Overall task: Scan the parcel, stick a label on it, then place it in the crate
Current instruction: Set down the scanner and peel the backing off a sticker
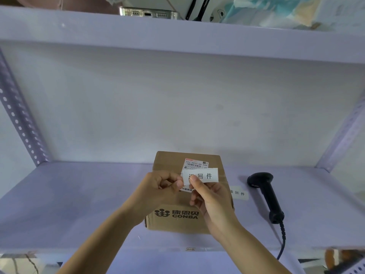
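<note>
Cardboard box [187,194] stood on the pale shelf [79,204], near its middle, with the printed side "CONBA" facing the camera. A white shipping sticker [196,164] with a barcode was on the top of the box, toward the far edge.

Above the box top, a small white label [205,175] with three black characters was held flat and facing up. The right hand [211,198] pinched this label at its left end, with the thumb [195,179] on top covering part of the first character and the other fingers bent below. The left hand [160,188] was closed with its fingertips [178,183] at the left edge of the same label, pinching something thin there; whether that was the backing paper or the label itself could not be told. Both forearms came up from the lower edge of the view.

Just beside the box on the right, a second label [238,193] with the same characters lay on the shelf. Farther right lay a black handheld scanner [265,196], its head toward the wall and its cable [282,242] going over the front edge of the shelf.

An upper shelf [177,36] crossed the top of the view, with a phone [148,13] lying at its edge. No crate was visible.
</note>
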Motion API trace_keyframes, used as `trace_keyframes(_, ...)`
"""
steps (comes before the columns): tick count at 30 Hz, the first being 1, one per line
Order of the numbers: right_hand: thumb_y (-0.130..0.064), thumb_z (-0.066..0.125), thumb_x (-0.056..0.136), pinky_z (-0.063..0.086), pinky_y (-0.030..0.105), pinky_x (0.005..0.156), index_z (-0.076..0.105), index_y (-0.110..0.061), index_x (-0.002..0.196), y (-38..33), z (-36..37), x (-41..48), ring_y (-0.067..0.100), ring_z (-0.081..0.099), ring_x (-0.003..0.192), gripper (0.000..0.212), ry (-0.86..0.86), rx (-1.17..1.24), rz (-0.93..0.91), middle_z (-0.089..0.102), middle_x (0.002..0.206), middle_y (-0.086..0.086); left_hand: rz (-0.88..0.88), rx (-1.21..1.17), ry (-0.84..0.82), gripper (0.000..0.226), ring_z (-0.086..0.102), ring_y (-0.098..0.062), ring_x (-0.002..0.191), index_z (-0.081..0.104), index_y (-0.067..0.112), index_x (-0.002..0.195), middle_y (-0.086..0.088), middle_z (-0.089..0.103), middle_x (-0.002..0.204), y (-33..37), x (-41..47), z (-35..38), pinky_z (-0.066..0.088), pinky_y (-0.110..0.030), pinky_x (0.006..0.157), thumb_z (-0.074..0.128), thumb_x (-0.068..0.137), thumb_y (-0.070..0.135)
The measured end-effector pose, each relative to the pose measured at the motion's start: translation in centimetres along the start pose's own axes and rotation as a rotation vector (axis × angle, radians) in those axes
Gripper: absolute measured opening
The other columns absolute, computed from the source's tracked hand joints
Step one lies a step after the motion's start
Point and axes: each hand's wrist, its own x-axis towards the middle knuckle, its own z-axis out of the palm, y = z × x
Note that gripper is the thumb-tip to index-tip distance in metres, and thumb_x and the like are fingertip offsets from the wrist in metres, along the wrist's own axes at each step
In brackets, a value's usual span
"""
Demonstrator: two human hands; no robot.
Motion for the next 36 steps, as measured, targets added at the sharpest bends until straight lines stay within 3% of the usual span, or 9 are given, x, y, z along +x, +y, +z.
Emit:
trace_keyframes(3,-0.026,0.075,0.070,0.043,0.023,0.047,0.078,-0.018,0.075,0.0,-0.1,0.0,0.011,0.052,0.046,0.010,0.000,0.006,-0.003,0.064,0.061,0.001,0.013,-0.012,-0.021,0.024,0.041,-0.020,0.075,0.074,0.032,0.075,-0.010,0.049,0.077,0.0,-0.1,0.0,0.039,-0.029,0.067,0.065,0.091,0.016)
trace_keyframes(14,-0.025,0.076,0.068,0.043,0.023,0.045,0.076,-0.017,0.076,0.0,-0.1,-0.2,0.010,0.052,0.044,0.011,0.000,0.017,0.018,0.066,0.063,0.001,0.018,-0.015,-0.050,0.020,0.037,-0.022,0.074,0.073,0.028,0.078,-0.010,0.045,0.075,-0.4,-0.1,0.0,0.033,-0.034,0.070,0.064,0.092,0.018)
trace_keyframes(24,-0.031,0.079,0.062,0.045,0.022,0.044,0.079,-0.017,0.080,0.4,-0.1,-0.2,0.009,0.053,0.045,0.023,-0.043,0.046,0.049,0.068,0.067,0.002,0.083,-0.018,-0.008,0.010,0.047,-0.022,0.079,0.067,0.008,0.091,-0.012,0.063,0.082,-0.6,-0.5,0.7,0.036,-0.037,0.075,0.060,0.095,0.013)
trace_keyframes(29,-0.029,0.079,0.062,0.046,0.023,0.043,0.076,-0.011,0.087,0.7,0.1,0.1,0.009,0.053,0.046,0.031,-0.039,0.104,0.088,0.067,0.068,0.003,0.099,-0.026,0.023,0.011,0.050,-0.020,0.078,0.066,0.010,0.089,0.011,0.070,0.075,-0.4,-0.7,1.0,0.039,-0.035,0.073,0.057,0.096,0.013)
trace_keyframes(32,-0.028,0.076,0.065,0.046,0.022,0.043,0.075,-0.010,0.086,0.7,0.1,0.1,0.009,0.053,0.047,0.028,-0.052,0.127,0.142,0.066,0.069,0.002,0.105,-0.057,0.018,0.017,0.058,-0.018,0.084,0.066,0.011,0.091,0.012,0.072,0.080,-0.1,-0.9,1.2,0.044,-0.037,0.078,0.059,0.090,0.026)
trace_keyframes(34,-0.031,0.076,0.067,0.046,0.022,0.045,0.073,-0.010,0.094,0.7,0.2,0.1,0.009,0.053,0.049,0.034,-0.054,0.115,0.169,0.066,0.076,0.004,0.112,-0.048,0.025,0.023,0.060,-0.018,0.086,0.067,0.008,0.094,0.010,0.073,0.083,0.0,-1.0,1.2,0.047,-0.041,0.081,0.059,0.089,0.029)
trace_keyframes(36,-0.031,0.077,0.072,0.045,0.024,0.048,0.063,-0.012,0.115,0.7,0.2,0.1,0.010,0.055,0.054,0.049,0.000,0.060,0.168,0.066,0.094,0.009,0.111,-0.026,0.042,0.017,0.058,-0.017,0.082,0.066,0.006,0.095,0.009,0.071,0.082,-0.3,-0.8,1.2,0.046,-0.038,0.077,0.058,0.094,0.021)
